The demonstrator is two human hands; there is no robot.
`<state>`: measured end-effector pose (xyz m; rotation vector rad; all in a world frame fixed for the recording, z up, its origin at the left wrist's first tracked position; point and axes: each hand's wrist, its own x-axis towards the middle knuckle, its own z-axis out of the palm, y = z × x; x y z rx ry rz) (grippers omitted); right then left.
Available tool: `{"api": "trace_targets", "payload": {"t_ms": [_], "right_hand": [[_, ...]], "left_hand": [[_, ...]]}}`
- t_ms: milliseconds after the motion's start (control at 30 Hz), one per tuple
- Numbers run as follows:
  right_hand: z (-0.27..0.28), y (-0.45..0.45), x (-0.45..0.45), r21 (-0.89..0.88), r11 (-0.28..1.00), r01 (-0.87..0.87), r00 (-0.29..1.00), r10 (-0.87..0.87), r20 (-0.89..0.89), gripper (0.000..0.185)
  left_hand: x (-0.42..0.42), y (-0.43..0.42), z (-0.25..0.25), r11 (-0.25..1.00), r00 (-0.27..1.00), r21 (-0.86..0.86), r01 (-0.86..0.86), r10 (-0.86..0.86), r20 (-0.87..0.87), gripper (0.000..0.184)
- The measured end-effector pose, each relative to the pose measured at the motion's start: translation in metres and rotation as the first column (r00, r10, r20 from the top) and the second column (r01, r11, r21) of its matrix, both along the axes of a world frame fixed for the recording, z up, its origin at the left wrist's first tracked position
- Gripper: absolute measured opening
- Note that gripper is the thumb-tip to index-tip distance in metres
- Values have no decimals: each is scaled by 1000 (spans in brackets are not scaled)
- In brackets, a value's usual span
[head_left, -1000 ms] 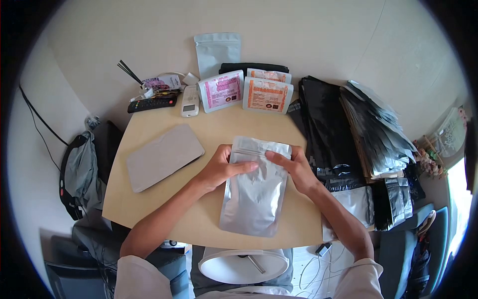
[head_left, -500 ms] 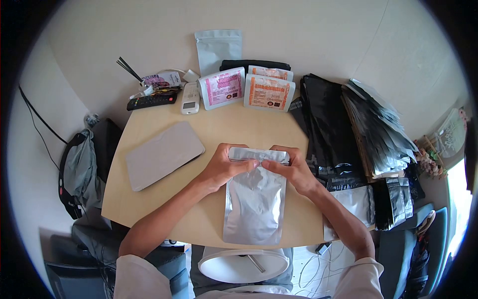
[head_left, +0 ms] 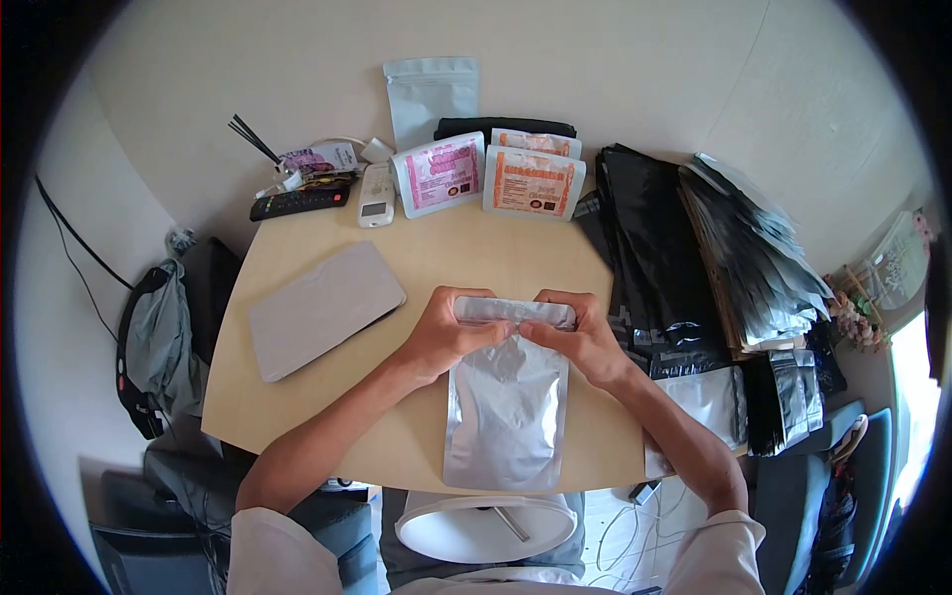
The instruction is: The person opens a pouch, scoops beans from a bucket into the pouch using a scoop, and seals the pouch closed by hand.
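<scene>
A shiny silver zip pouch point(head_left: 506, 416) lies near the table's front edge, its top end pointing away from me. My left hand point(head_left: 448, 332) grips the upper left of the pouch, thumb pressed on top just below the zip strip. On the upper right, my right hand point(head_left: 577, 337) pinches the same pouch with its thumb on top. Both thumb tips nearly meet at the middle of the strip, and the other fingers curl behind the top edge, partly hidden.
Left of the pouch is a stack of flat pale pouches point(head_left: 327, 309). Labelled pouches point(head_left: 441, 177), a black remote point(head_left: 297, 203) and a white remote point(head_left: 376, 196) are along the back. Black bags point(head_left: 659, 258) and piled silver bags point(head_left: 759, 248) cover the right side.
Both hands keep their hold on the silver pouch. Its top strip tilts slightly toward me, and the whole view has shifted a little.
</scene>
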<state>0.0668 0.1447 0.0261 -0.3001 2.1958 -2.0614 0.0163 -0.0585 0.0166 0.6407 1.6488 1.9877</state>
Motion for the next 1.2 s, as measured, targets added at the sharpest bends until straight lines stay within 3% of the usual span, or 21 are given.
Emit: {"api": "trace_targets", "payload": {"t_ms": [100, 300, 500, 1200], "right_hand": [[0, 0, 0, -3, 1000, 24, 1000, -24, 1, 10], [1, 4, -2, -25, 999, 20, 1000, -20, -6, 10], [-2, 4, -3, 5, 999, 31, 999, -31, -6, 9], [-1, 7, -5, -45, 997, 59, 998, -59, 0, 10]], "left_hand": [[-7, -2, -7, 999, 999, -39, 29, -30, -25, 18], [2, 2, 4, 993, 993, 32, -117, 116, 18, 42], [-7, -3, -7, 1000, 999, -5, 19, -19, 49, 38], [-11, -5, -7, 999, 999, 40, 25, -26, 39, 28]]}}
